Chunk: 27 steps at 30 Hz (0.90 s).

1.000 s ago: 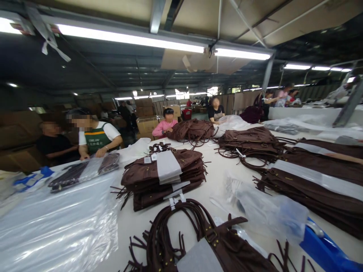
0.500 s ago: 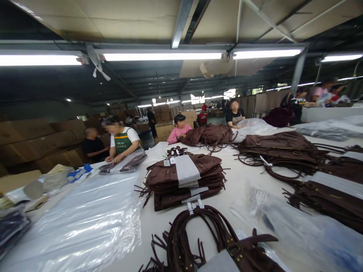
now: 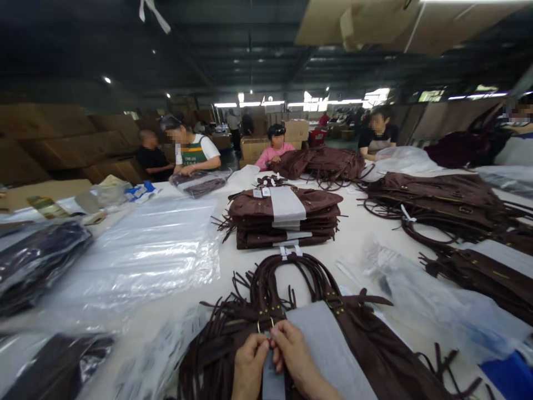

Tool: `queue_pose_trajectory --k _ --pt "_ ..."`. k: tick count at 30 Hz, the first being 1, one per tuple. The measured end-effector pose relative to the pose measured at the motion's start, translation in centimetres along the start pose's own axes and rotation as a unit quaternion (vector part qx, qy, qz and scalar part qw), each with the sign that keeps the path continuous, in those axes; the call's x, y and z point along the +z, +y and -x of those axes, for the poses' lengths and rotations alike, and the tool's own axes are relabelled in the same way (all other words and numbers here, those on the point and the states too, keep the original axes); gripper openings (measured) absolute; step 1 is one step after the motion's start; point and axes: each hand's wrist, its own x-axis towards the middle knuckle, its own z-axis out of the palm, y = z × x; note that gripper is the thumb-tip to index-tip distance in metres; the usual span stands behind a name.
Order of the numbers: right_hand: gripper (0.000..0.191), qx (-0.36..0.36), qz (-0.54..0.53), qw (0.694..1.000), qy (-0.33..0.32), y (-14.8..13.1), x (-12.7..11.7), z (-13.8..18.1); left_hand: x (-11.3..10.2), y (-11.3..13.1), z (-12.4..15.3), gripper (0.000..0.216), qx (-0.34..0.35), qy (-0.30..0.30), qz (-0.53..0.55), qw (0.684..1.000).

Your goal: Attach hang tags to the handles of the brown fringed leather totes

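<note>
Both my hands are at the bottom edge, over a brown fringed handbag (image 3: pixel 366 355) lying flat in front of me. My left hand (image 3: pixel 249 366) and my right hand (image 3: pixel 293 353) pinch together on a small metal ring or buckle at the bag's top, just below its looped straps (image 3: pixel 291 272). A grey paper strip (image 3: pixel 325 350) runs down the bag beside my right hand. A stack of the same brown bags (image 3: pixel 287 219) wrapped with a white paper band sits farther back on the white table (image 3: pixel 358 244).
Clear plastic bags (image 3: pixel 141 255) cover the left of the table, with dark bagged items (image 3: pixel 37 261) at the far left. More brown bags (image 3: pixel 453 205) lie on the right. Several other people work along the far edge, one in a green apron (image 3: pixel 194 153). Cardboard boxes (image 3: pixel 62 144) stand behind.
The view has tilted down from the ceiling lights to the table. My two hands have come into view, pinched on the nearest bag's buckle.
</note>
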Motion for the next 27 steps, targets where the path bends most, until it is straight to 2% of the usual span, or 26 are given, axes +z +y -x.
queue_pose_trajectory --k 5,10,19,27 --pt "0.038 0.01 -0.026 1.0 0.012 -0.3 0.0 0.5 -0.4 0.1 -0.1 0.024 -0.021 0.001 0.024 0.999" --pt "0.036 0.014 -0.059 0.998 -0.004 -0.5 -0.1 0.6 -0.4 0.5 0.0 0.021 -0.022 0.001 0.048 0.999" --pt "0.029 0.03 -0.177 0.983 -0.042 -1.5 -1.4 0.8 -0.3 0.2 0.0 0.023 -0.062 0.037 0.09 0.993" --pt "0.026 0.036 -0.203 0.976 -0.062 -1.6 -1.6 1.2 -0.3 0.2 0.1 0.026 -0.06 0.045 0.095 0.993"
